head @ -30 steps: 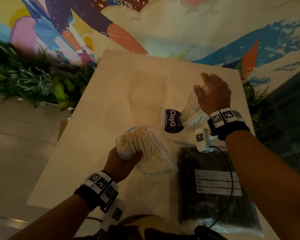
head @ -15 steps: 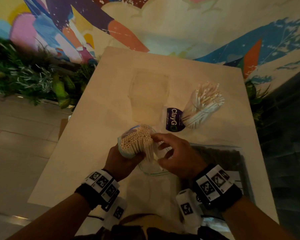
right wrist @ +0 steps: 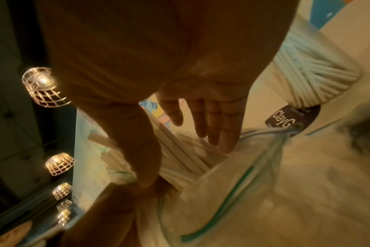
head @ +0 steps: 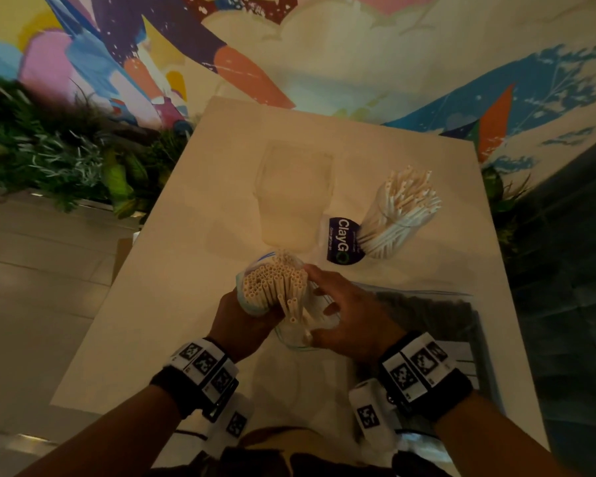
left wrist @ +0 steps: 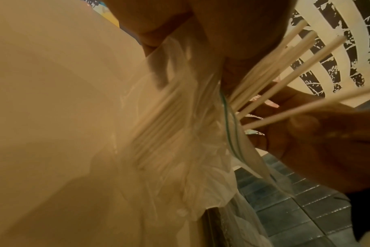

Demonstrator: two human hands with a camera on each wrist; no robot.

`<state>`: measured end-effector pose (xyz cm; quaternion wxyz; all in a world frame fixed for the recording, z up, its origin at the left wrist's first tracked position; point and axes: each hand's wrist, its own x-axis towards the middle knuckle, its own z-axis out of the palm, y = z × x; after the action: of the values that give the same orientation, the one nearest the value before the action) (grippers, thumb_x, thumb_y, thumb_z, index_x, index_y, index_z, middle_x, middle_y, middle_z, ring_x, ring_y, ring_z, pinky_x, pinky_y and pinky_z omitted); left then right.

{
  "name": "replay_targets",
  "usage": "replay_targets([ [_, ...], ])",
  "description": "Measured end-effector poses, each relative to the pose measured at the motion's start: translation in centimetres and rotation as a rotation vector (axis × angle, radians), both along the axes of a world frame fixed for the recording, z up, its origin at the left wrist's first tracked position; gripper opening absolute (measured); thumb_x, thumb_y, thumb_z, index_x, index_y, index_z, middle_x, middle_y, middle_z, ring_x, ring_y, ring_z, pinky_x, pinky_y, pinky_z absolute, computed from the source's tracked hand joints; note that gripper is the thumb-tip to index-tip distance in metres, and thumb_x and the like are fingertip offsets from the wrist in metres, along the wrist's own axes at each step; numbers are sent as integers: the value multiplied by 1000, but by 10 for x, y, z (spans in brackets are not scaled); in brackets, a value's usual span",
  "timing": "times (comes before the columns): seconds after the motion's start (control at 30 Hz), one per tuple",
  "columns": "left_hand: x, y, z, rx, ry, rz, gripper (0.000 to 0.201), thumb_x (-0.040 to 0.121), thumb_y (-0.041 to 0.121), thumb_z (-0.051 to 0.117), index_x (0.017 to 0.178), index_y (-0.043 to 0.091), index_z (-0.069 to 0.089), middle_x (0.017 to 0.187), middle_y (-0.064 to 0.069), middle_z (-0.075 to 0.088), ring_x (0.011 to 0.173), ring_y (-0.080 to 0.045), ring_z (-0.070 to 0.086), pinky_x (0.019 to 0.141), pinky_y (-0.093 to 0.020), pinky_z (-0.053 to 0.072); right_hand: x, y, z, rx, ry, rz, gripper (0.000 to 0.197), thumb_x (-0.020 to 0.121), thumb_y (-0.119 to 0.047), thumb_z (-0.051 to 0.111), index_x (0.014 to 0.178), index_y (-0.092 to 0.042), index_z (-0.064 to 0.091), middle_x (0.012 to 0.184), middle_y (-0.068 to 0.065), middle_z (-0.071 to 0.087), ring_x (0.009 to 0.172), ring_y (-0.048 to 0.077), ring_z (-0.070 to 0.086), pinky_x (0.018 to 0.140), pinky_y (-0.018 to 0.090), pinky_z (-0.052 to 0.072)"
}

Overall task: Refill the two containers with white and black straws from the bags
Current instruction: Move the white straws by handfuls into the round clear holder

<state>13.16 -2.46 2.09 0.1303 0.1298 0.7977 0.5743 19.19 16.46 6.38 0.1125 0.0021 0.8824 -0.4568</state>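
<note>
White straws [head: 276, 287] (blue-edged bag [head: 291, 340])

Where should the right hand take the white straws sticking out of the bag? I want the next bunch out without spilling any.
Grip the fanned-out straws just above the bag's mouth, coming from the right. The left hand already clamps the bundle on its left, and these few lean toward the right hand, whose straight fingers flank them.

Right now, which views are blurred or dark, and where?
Head view: dim warm light, sharp white paper straws. Left wrist view: clear plastic zip bag motion-smeared. Right wrist view: right hand shadowed, bag edges blurred.
</note>
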Motion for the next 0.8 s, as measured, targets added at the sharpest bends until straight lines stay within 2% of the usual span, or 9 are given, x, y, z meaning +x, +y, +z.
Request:
replay_targets([
  [0.07, 0, 0, -1, 8, -8, -15, 58, 53, 64, 62, 104, 35, 55, 111, -2, 64, 103, -17, 59, 91, -34, 49, -4, -3, -9, 25, 137, -66, 74, 74, -33, 79, 139, -29, 44, 123, -10, 50, 103, 1, 51, 77, 14, 50],
  [0.13, 1, 0, 1, 8, -3, -54, 62, 53, 70, 63, 105, 40, 53, 110, 7, 60, 104, -11, 56, 92, -29, 47, -6, -6, -15, 57, 236, -97, 48, 77, -39, 74, 121, -24, 61, 104, -3, 58, 89, 6, 56, 73, 26, 52],
  [0.2, 1, 0, 3, -2, 0, -86, 64, 52, 74, 62, 106, 42, 49, 112, 7, 56, 107, -13, 53, 94, -30, 43, -8, -9, -18, 74, 287, -102, 37, 79, -41, 68, 111, -23, 67, 91, -1, 61, 79, 7, 57, 70, 29, 51],
  [0.3, 0, -4, -1, -6, -33, -154, 82, 51, 76, 66, 119, 33, 48, 123, 3, 54, 117, -18, 51, 102, -39, 42, -10, -14, -19, 78, 337, -113, 31, 84, -37, 64, 111, -26, 69, 81, 2, 62, 71, 8, 56, 68, 27, 48],
  [0.43, -1, -5, -2, -37, -35, -211, 75, 49, 55, 78, 117, 45, 47, 125, -1, 58, 119, -21, 52, 103, -45, 42, -12, -18, -24, 51, 359, -154, 26, 84, -40, 62, 103, -24, 71, 78, 4, 61, 69, 13, 57, 65, 35, 50],
  [0.57, -1, -3, 1, 16, -87, -218, 82, 41, 61, 84, 116, 47, 55, 122, 8, 62, 116, -13, 55, 101, -44, 45, -11, -22, -27, 93, 342, -164, 42, 86, -48, 47, 88, -9, 64, 81, 8, 59, 73, 21, 56, 65, 38, 48],
  [0.67, 0, -3, 0, 15, -108, -171, 78, 45, 70, 77, 116, 44, 58, 119, 11, 63, 113, -11, 57, 98, -42, 48, -8, -22, -31, 115, 325, -215, 44, 85, -50, 41, 92, -12, 61, 85, 9, 58, 77, 25, 56, 68, 32, 45],
  [0.73, 0, -3, -4, -4, -99, -137, 76, 53, 65, 74, 120, 33, 58, 120, 7, 63, 113, -12, 58, 96, -42, 49, -6, -20, -32, 68, 324, -243, 38, 86, -49, 44, 98, -17, 61, 88, 5, 61, 79, 21, 57, 69, 34, 49],
  [0.8, 0, -4, -4, -10, -72, -113, 60, 60, 59, 68, 115, 37, 58, 116, 7, 64, 109, -10, 59, 94, -41, 51, -5, -18, -32, 39, 308, -234, 33, 87, -43, 48, 110, -22, 59, 98, 0, 64, 87, 17, 59, 75, 33, 49],
])
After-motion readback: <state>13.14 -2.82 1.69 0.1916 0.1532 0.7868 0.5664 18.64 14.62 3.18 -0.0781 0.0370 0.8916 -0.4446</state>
